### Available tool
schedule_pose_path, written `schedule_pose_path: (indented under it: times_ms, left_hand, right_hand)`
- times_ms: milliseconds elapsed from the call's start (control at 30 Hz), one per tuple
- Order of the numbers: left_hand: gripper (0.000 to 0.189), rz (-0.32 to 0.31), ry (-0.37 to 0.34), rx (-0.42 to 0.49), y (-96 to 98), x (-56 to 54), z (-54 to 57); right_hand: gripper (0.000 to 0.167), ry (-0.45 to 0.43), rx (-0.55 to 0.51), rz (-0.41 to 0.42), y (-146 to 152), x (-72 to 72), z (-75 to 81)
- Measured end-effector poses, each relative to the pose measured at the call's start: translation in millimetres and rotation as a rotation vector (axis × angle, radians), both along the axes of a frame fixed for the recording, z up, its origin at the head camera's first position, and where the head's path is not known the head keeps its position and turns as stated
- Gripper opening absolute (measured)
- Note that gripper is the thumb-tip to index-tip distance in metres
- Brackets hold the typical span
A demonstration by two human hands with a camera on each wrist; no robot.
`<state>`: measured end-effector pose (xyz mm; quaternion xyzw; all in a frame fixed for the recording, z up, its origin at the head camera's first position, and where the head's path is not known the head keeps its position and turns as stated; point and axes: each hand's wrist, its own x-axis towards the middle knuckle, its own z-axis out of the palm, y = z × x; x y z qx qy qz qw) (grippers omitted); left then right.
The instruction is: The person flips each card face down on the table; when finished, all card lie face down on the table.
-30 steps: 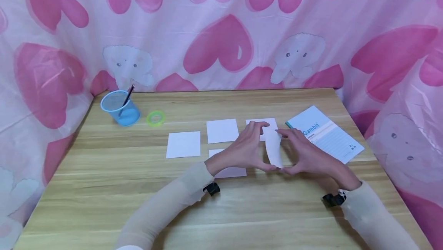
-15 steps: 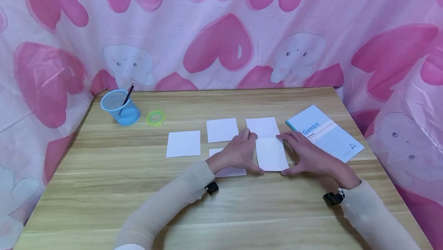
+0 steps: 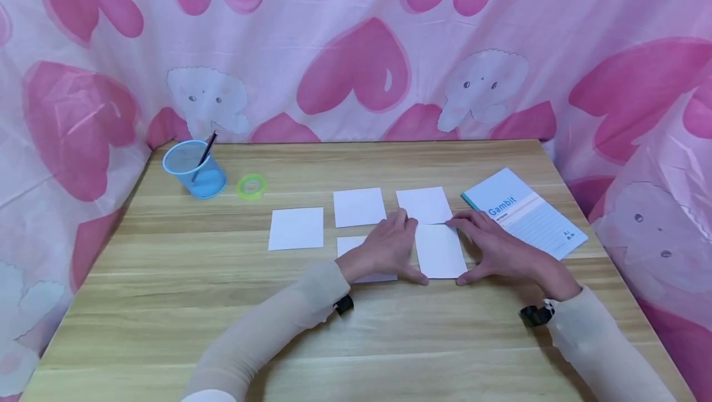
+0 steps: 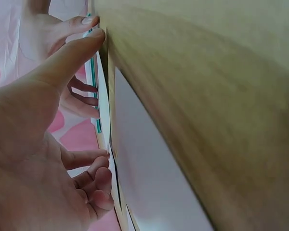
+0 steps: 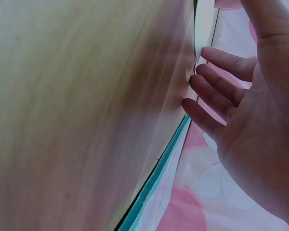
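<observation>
A square white sheet of paper (image 3: 442, 252) lies at or just above the table, directly in front of another square sheet (image 3: 424, 205). My left hand (image 3: 386, 247) holds its left side, with the thumb at the near corner and the fingertips at the far corner. On the opposite side, my right hand (image 3: 497, 250) holds the sheet the same way, thumb near and index finger far. Under my left forearm and hand, a third white square (image 3: 350, 243) is partly covered. In the left wrist view, the sheet (image 4: 104, 101) stretches edge-on between thumb and index fingertip.
Further white squares (image 3: 296, 229) (image 3: 359, 207) lie to the left. A blue Gambit notebook (image 3: 523, 213) rests right of my right hand. At the back left stand a blue mesh cup (image 3: 196, 170) with a pen and a green tape roll (image 3: 251, 186). A pink curtain (image 3: 356, 68) encloses the table.
The sheet, bowed between my hands one second ago, has flattened as they spread apart. It has come slightly nearer to me, and its far edge now meets the near edge of the square behind.
</observation>
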<state>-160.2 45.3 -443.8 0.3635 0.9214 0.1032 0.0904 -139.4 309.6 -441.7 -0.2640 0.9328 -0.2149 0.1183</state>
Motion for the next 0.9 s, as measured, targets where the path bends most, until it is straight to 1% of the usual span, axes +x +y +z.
schedule_pose_path:
  times_ms: [233, 400, 567, 667, 767, 900]
  left_hand:
    - [0.100, -0.003, 0.010, 0.006, -0.4, 6.6, 1.2]
    - [0.098, 0.019, -0.010, -0.006, -1.4, 3.0, 2.3]
    - [0.095, 0.011, -0.008, -0.019, -2.0, -0.6, 3.0]
    - [0.095, 0.002, -0.017, -0.011, -1.2, 0.4, 4.3]
    - [0.095, 0.009, -0.021, -0.012, -0.8, 2.1, 4.9]
    - [0.095, 0.013, -0.014, -0.005, -1.8, 3.9, 3.2]
  right_hand:
    - [0.108, 0.005, -0.005, 0.015, 1.0, 1.2, -0.6]
    - [0.110, 0.008, 0.013, 0.007, -1.1, -1.2, 0.5]
    - [0.110, 0.006, 0.022, 0.006, -3.0, -3.8, 0.8]
    - [0.110, 0.010, 0.019, 0.015, -2.0, -3.1, 2.5]
    - [0.111, 0.013, 0.011, 0.025, -1.3, -2.8, 4.0]
    - [0.112, -0.008, 0.010, 0.025, -2.0, -2.7, 4.4]
